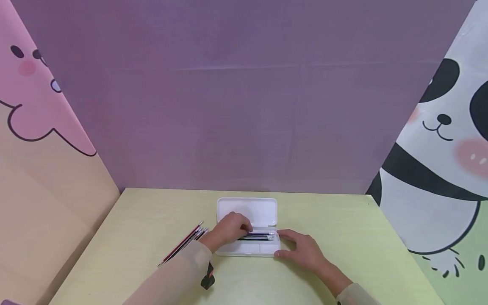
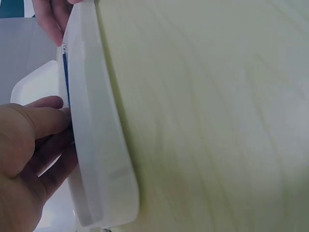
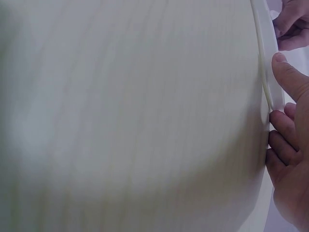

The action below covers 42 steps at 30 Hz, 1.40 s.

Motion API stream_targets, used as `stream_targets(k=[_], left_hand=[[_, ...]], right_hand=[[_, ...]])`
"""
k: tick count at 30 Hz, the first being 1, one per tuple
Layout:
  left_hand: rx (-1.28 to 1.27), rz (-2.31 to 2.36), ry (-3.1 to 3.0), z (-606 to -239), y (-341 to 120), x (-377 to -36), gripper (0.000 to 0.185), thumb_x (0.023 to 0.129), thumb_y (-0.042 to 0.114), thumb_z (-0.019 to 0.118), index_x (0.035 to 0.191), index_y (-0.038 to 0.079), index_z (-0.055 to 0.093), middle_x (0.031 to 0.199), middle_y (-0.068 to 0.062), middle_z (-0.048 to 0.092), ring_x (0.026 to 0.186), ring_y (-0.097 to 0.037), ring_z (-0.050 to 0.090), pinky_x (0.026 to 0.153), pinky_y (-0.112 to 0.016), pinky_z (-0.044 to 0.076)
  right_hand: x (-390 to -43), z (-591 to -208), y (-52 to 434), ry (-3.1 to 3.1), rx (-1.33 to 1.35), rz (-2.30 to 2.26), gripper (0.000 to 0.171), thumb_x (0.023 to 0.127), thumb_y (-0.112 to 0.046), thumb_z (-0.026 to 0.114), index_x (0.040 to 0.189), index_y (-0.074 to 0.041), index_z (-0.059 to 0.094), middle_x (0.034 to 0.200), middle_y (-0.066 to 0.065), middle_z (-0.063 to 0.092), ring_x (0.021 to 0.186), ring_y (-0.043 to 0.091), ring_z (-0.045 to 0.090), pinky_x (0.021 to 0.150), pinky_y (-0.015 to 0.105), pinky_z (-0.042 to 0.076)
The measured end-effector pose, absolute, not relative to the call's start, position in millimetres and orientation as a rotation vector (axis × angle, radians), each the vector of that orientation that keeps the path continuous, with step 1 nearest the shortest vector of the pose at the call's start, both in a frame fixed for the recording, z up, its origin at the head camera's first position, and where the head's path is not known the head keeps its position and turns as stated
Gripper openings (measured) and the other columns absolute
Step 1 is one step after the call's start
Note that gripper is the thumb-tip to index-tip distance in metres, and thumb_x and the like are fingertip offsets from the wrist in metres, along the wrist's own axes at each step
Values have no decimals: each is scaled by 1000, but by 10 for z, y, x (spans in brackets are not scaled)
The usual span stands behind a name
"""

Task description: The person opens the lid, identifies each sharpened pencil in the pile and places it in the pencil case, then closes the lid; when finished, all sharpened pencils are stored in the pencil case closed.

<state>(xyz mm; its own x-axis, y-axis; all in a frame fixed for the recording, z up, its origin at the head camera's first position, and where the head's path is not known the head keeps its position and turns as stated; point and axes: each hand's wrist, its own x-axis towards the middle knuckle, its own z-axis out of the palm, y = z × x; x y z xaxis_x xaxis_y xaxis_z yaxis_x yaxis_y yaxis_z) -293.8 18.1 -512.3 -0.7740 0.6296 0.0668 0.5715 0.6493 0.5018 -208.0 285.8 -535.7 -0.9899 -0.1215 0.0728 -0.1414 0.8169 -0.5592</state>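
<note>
A white pencil case lies on the table with its lid folded back behind it. Several dark pencils lie side by side in its rear compartment. My left hand reaches into the case from the left; in the left wrist view its thumb and fingers pinch a dark pencil low in the case, its lower end hidden by them. My right hand grips the case's right end, the thumb at the front corner and the fingers at the far side.
Left of the case, partly behind my left sleeve, lies a loose bunch of red and dark pencils. A black strap piece hangs by the left wrist. A purple partition stands along the table's far edge.
</note>
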Motion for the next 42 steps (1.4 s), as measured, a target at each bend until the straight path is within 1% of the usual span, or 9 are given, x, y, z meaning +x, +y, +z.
stream_targets(k=[3, 10, 15, 19, 23, 29, 33, 38, 42], left_hand=[[1008, 786, 2752, -5159, 143, -2928, 13, 93, 8, 74, 99, 15, 83, 95, 8, 77, 91, -6, 66, 89, -26, 55], [938, 921, 2622, -5158, 45, -2910, 16, 88, 8, 78, 104, 13, 82, 95, 8, 76, 86, -4, 61, 83, -24, 53], [946, 969, 2561, -5119, 17, -2885, 17, 89, 8, 78, 104, 11, 81, 95, 6, 76, 86, -2, 62, 82, -22, 53], [934, 1026, 2535, -5078, -5, -2851, 16, 89, 8, 78, 104, 10, 82, 95, 5, 76, 83, -3, 62, 79, -21, 53], [907, 1127, 2487, -5030, -98, -2829, 16, 89, 10, 79, 105, 10, 81, 96, 4, 77, 85, -5, 63, 78, -23, 54], [875, 1212, 2461, -4912, -408, -2849, 20, 91, 16, 78, 109, 9, 79, 95, 9, 74, 88, -9, 66, 78, -27, 55], [804, 1254, 2495, -4864, -705, -2888, 23, 92, 18, 77, 113, 7, 78, 98, 6, 74, 91, -12, 65, 79, -28, 55], [737, 1282, 2543, -4892, -1092, -2933, 24, 92, 17, 77, 114, 6, 77, 102, 1, 75, 92, -14, 64, 81, -28, 54], [702, 1289, 2548, -4913, -1356, -2911, 26, 94, 17, 75, 116, 3, 76, 107, -6, 75, 93, -16, 64, 81, -29, 54]], right_hand=[[-2076, -5356, 2852, -2964, 216, 919, 66, 74, -48, 89, 133, -28, 69, 130, -2, 71, 126, 31, 64, 106, 53, 47], [-2068, -5358, 2853, -2963, 215, 908, 65, 74, -48, 89, 133, -28, 69, 129, -3, 72, 125, 31, 64, 106, 53, 47], [-2057, -5355, 2850, -2963, 206, 919, 65, 73, -48, 89, 132, -27, 69, 129, -2, 72, 126, 32, 63, 106, 54, 46], [-2044, -5350, 2842, -2961, 208, 920, 66, 74, -48, 89, 132, -27, 69, 129, -1, 72, 126, 32, 63, 106, 54, 47], [-2032, -5345, 2842, -2954, 215, 910, 65, 73, -48, 89, 131, -27, 69, 129, -1, 72, 125, 32, 64, 106, 54, 47], [-2056, -5370, 2871, -2953, 218, 915, 67, 73, -50, 89, 132, -28, 69, 130, -1, 72, 128, 32, 63, 107, 54, 46], [-2067, -5363, 2867, -2955, 222, 911, 68, 73, -50, 89, 133, -27, 68, 131, -1, 71, 129, 32, 62, 107, 54, 46], [-2077, -5355, 2867, -2946, 244, 898, 68, 73, -51, 88, 134, -26, 68, 131, 1, 71, 128, 34, 62, 107, 55, 46], [-2086, -5348, 2856, -2949, 244, 897, 68, 74, -50, 88, 133, -25, 68, 131, 0, 71, 128, 33, 62, 107, 54, 46]])
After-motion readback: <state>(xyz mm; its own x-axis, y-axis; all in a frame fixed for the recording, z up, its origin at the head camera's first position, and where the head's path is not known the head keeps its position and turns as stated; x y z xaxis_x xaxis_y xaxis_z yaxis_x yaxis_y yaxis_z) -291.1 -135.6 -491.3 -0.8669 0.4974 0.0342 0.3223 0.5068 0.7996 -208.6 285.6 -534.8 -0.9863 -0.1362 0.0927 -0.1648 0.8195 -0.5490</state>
